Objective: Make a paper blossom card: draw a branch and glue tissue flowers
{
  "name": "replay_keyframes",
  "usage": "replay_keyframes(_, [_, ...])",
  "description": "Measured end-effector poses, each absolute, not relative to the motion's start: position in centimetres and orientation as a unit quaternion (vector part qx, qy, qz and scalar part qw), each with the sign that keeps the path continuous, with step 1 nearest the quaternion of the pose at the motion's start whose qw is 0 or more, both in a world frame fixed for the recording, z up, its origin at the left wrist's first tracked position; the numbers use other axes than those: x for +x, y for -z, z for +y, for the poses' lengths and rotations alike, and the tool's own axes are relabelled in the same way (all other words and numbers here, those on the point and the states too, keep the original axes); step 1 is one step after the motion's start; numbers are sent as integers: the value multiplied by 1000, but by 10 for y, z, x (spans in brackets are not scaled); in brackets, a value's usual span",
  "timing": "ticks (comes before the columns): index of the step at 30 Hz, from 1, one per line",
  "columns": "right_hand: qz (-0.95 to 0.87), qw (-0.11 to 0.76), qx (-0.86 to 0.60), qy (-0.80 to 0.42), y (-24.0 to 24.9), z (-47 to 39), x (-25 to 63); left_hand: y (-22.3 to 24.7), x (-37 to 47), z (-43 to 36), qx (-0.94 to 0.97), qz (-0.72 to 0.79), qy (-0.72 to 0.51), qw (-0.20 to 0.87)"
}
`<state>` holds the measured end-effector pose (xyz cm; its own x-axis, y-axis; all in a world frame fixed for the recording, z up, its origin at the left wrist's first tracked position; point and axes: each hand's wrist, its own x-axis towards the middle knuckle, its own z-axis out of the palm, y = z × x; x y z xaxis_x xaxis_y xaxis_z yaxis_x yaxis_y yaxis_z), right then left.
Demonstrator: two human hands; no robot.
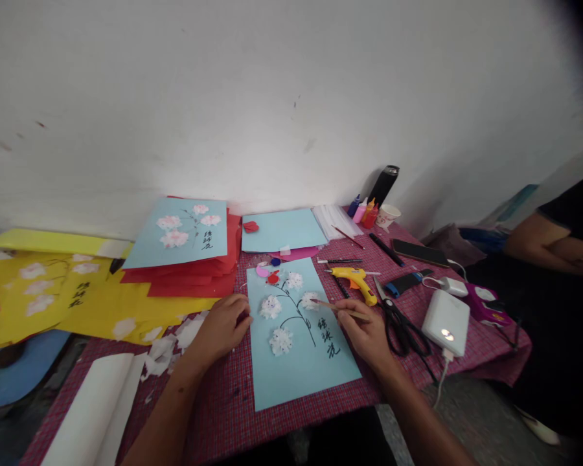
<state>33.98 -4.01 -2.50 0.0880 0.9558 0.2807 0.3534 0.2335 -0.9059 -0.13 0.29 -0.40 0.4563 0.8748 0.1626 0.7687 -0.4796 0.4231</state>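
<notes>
— Fingers of the right hand (pixel 366 330): clamped on what?
— On the handle of a paintbrush (pixel 329 305), pinched pen-fashion, thumb against fingers.
— Brush tip: location?
— At the right-hand white flower (pixel 311 301); actual contact too small to confirm.
— Light-blue sheet (pixel 274 385): position?
— Flat on the red checked tablecloth (pixel 218 401), between both hands. Marked with four white flowers in all, a dark branching stem (pixel 302 317) and black characters (pixel 327 336) at lower right.
— Left hand (pixel 232 320): state?
— Fingers curled and close together, just beside the left edge of the sheet; touching or apart, cannot tell.
— Surrounding items?
— Right of the sheet: yellow glue gun (pixel 353 279), then black-handled scissors (pixel 397 323). Near the left forearm: torn white paper pieces (pixel 162 356). Farther back, left: red paper stack (pixel 194 279), topped with a pink-flowered blue sheet (pixel 146 249).
</notes>
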Motion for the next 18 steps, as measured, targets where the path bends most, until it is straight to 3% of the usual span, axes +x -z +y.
replay_keyframes(18, [-538, 552, -577, -270, 22, -41, 342, 5, -1, 3, 841, 486, -188, 143])
